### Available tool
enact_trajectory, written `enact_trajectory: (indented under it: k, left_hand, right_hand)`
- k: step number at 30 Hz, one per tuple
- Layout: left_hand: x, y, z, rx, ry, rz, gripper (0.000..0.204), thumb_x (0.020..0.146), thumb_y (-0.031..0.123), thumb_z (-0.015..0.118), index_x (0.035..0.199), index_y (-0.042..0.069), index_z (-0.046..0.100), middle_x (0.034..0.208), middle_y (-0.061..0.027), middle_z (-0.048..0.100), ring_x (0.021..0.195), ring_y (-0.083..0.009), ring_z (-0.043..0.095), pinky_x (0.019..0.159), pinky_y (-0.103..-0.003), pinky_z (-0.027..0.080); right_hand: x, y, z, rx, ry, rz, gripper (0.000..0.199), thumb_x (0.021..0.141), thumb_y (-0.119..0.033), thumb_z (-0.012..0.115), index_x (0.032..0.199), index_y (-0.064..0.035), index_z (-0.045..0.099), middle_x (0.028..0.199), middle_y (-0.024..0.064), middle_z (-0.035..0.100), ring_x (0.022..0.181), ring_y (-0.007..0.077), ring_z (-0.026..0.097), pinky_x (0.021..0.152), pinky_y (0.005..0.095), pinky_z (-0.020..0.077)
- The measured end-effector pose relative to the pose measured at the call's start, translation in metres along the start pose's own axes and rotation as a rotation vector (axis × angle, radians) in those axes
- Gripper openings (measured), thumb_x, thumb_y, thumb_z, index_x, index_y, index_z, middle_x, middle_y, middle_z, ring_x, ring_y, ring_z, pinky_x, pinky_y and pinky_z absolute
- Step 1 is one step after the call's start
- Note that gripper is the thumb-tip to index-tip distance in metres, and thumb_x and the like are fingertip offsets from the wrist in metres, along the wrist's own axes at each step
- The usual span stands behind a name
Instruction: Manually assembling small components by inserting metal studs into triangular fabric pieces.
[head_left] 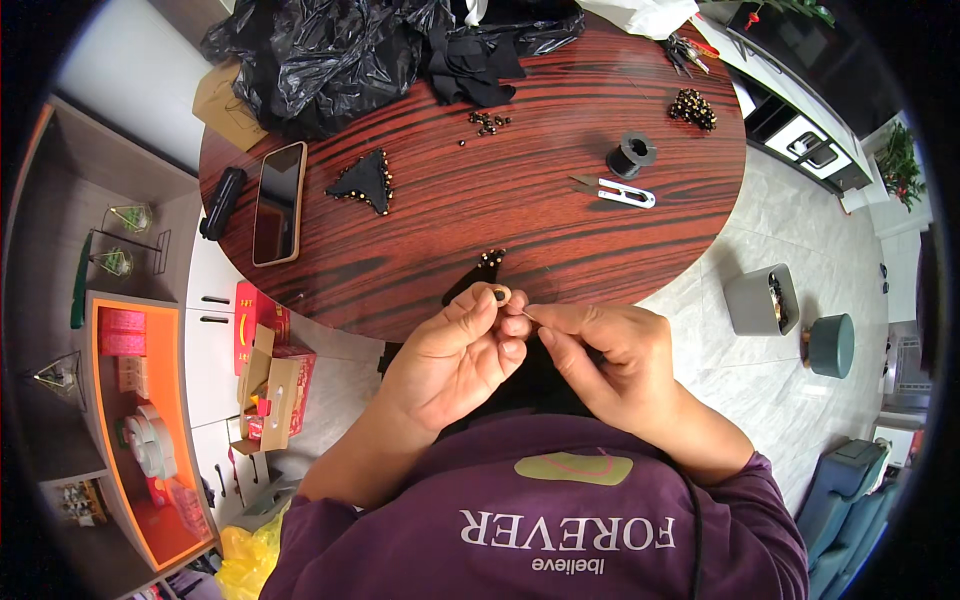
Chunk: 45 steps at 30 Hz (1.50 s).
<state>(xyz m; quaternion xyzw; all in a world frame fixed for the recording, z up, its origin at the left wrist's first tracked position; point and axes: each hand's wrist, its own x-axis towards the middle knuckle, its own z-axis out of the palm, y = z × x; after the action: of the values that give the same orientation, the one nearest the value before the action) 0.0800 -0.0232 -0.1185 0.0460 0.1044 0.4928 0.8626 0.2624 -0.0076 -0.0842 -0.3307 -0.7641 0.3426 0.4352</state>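
Close to the table's near edge, my left hand (pixel 455 360) is closed, thumb against forefinger, with a small round gold-and-black bead (pixel 501 296) showing at the fingertips. A black cloth piece (pixel 470 283) edged with gold beads sticks out behind these fingers; the rest of it is hidden. Just to the right, my right hand (pixel 610 360) pinches a thin needle (pixel 529 314) whose tip points at the left fingers. Any thread is too fine to make out. Farther left on the table lies a black triangular cloth piece (pixel 365 181) with gold beads along its edges.
On the table (pixel 540 220) are white thread snips (pixel 625 193), a black thread spool (pixel 632 155), loose beads (pixel 488 123), a bead pile (pixel 692 110), a phone (pixel 279 204), a black case (pixel 223 203), pliers (pixel 681 55) and a black plastic bag (pixel 320 65). A grey bin (pixel 755 304) stands right.
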Motion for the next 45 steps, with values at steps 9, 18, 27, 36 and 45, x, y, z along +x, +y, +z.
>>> enact_trajectory:
  k: [9,18,27,36,45]
  left_hand:
    - [-0.002,-0.006,0.005,-0.033,0.017,-0.009,0.01,0.095,0.006,0.052,0.099,0.005,0.062,0.106,-0.008,0.054,0.089,-0.0135,0.05,0.08,-0.023,0.043]
    - [-0.006,-0.009,0.0,-0.026,0.009,-0.009,0.014,0.096,0.009,0.051,0.105,0.004,0.06,0.111,-0.0107,0.054,0.091,-0.0157,0.051,0.084,-0.027,0.043]
    - [-0.003,-0.006,0.032,0.064,0.215,0.036,0.033,0.097,0.011,0.044,0.127,-0.002,0.048,0.118,-0.0159,0.054,0.103,-0.0236,0.052,0.093,-0.032,0.042]
    - [-0.001,-0.01,0.009,0.304,0.061,0.109,0.041,0.096,0.005,0.043,0.136,-0.003,0.04,0.129,-0.0211,0.05,0.122,-0.0284,0.048,0.107,-0.039,0.036]
    - [0.001,-0.012,0.004,0.435,0.028,0.2,0.049,0.093,-0.005,0.042,0.141,0.0,0.035,0.138,-0.0235,0.045,0.129,-0.0279,0.044,0.11,-0.038,0.035]
  right_hand:
    - [-0.003,-0.002,-0.007,-0.029,-0.05,0.041,0.021,0.078,0.005,0.063,0.098,-0.0006,0.068,0.076,0.0073,0.069,0.052,0.015,0.056,0.047,0.0243,0.0425]
    - [-0.006,0.006,0.003,0.156,0.015,0.053,0.012,0.084,0.003,0.063,0.096,0.0013,0.062,0.08,0.0074,0.067,0.06,0.0121,0.058,0.055,0.0208,0.0457]
    - [-0.011,0.008,0.002,0.216,0.109,0.083,0.02,0.085,0.004,0.062,0.104,0.0029,0.056,0.083,0.0092,0.067,0.063,0.0123,0.059,0.057,0.0213,0.0472]
    - [-0.013,0.015,0.001,0.155,0.108,0.034,0.022,0.083,0.0,0.065,0.104,0.002,0.06,0.076,0.0066,0.064,0.059,0.0143,0.059,0.055,0.0231,0.0466]
    - [-0.005,0.018,-0.005,-0.029,0.024,-0.096,0.016,0.083,0.003,0.064,0.098,0.0017,0.067,0.077,0.0077,0.063,0.059,0.0144,0.054,0.057,0.0217,0.045]
